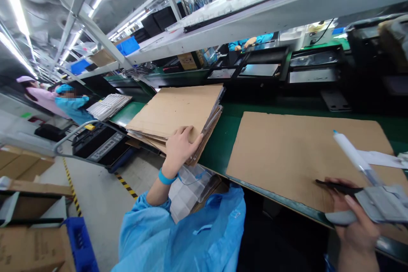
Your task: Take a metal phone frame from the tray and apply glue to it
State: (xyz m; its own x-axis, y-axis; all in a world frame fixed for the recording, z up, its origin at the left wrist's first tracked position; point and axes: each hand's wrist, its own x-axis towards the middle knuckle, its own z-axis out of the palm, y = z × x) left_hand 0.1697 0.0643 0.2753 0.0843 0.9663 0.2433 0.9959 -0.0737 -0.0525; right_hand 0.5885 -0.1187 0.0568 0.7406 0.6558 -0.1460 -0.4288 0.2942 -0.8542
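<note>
Cardboard stack (178,112) lying flat on the green counter (223,136), toward its left end, near corner jutting past the front edge; left hand (180,146) laid palm-down on that near corner, fingers spread and curled over the top sheet, pressing rather than clamped; blue band (166,177) round the wrist, blue sleeve (149,225) below it. Single cardboard sheet (302,157) spread flat to the right of the stack, well apart from it, front edge running along the counter's rim. Right hand (357,221) low at the right, over the sheet's near edge, fingers closed on a grey flat pack (379,204) together with black scissors (338,187), blades pointing left; white tube with a blue tip (350,153) rising from the same grip, tilted up and to the left; hard to tell how the tube joins the pack. White papers (379,159) lying on the sheet's far right. Black trays (258,70) in a row behind the counter under a metal shelf (255,21); two people in blue and pink coats (63,102) far left; brown boxes (22,165) on the floor at lower left.
</note>
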